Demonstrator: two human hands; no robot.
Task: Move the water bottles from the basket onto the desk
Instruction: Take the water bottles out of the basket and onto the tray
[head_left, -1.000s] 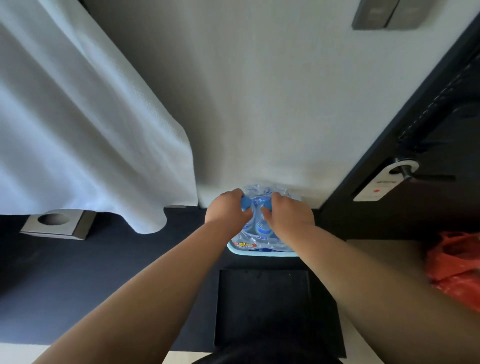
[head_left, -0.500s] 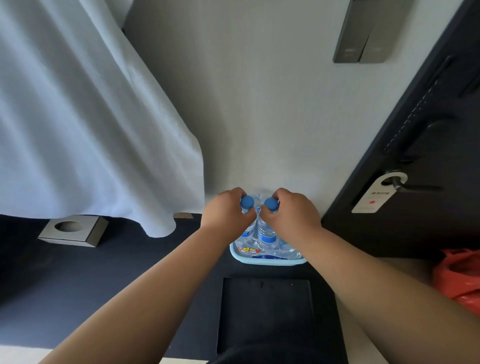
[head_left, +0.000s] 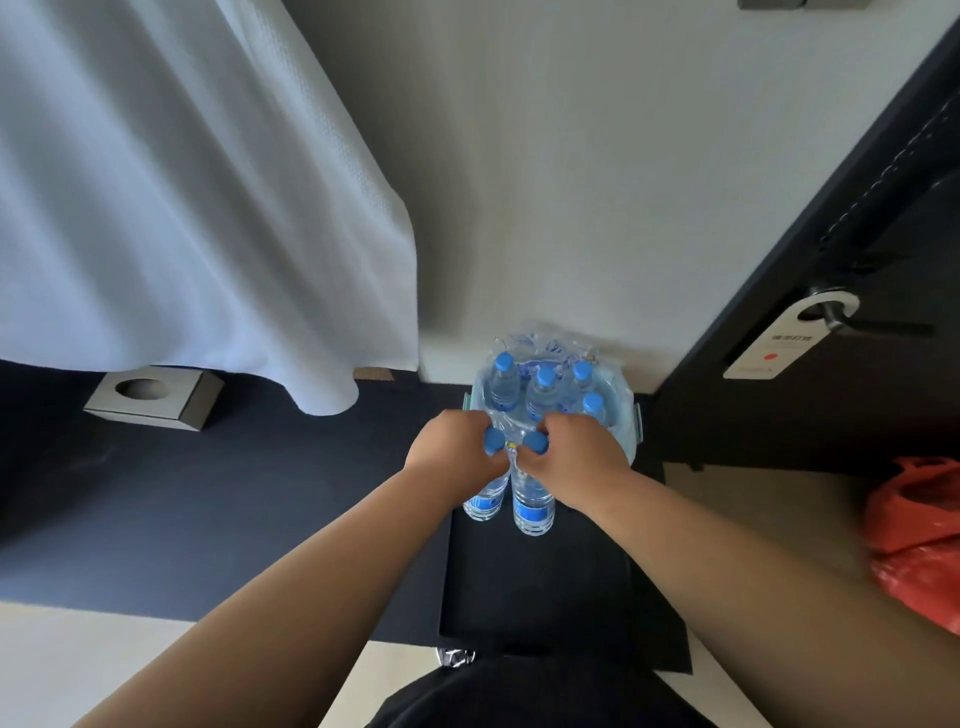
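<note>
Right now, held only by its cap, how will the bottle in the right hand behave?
The bottle in the right hand looks full, so probably heavy for its size. Hanging from its cap, it may swing. Tall and narrow, it could tip if set down carelessly.

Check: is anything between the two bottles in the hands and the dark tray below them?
Nothing visible. The left hand and right hand each hold a bottle by its neck just above the bare dark tray.

Door hanger (head_left: 774, 340) text too small; red bag (head_left: 919, 535) cut off.
</note>
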